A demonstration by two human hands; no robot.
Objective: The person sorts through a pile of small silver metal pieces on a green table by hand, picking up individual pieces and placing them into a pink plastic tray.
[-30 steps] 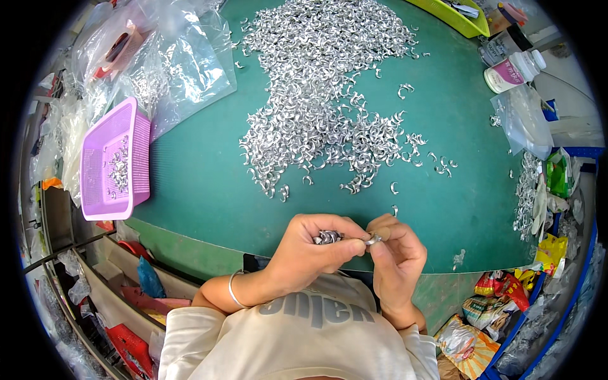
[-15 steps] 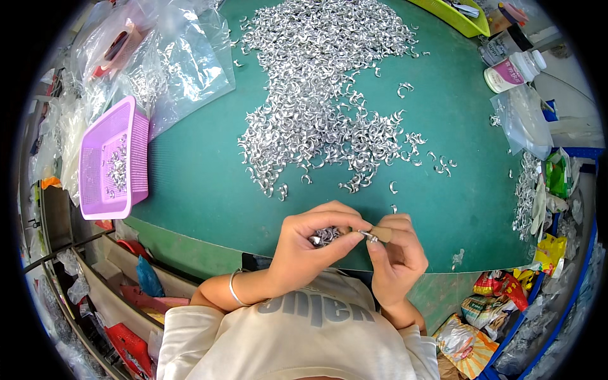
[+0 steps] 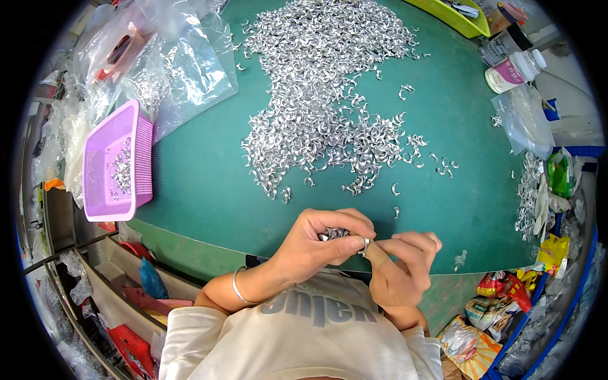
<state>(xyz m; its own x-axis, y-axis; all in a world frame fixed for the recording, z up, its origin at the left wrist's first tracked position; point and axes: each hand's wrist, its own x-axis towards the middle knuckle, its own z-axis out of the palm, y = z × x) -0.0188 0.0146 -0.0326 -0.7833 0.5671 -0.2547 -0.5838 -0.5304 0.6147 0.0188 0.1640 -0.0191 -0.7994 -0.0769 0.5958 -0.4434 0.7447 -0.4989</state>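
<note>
Over the near table edge, my left hand (image 3: 310,247) is closed, with several shiny curved metal pieces (image 3: 333,234) cupped between palm and fingers. At its thumb and forefinger tips sits one silver curved metal piece (image 3: 365,246). My right hand (image 3: 402,275) meets it there, pinching that piece; tan coverings wrap some of its fingertips. Its other fingers curl loosely away to the right. Part of the pinched piece is hidden by fingers. Beyond both hands spreads a big heap of similar silver crescent pieces (image 3: 310,95), with a few loose ones nearer me.
A purple plastic basket (image 3: 142,164) with some pieces stands at the left, beside clear plastic bags (image 3: 196,69). A yellow-green tray (image 3: 453,16) and a white bottle (image 3: 510,73) are at the far right. More pieces (image 3: 527,193) lie along the right edge of the green tabletop (image 3: 202,183).
My right hand has turned and its fingers have shifted right and lower, the pinch now nearer the left fingertips. My left hand has moved slightly right and toward me, still holding its pieces.
</note>
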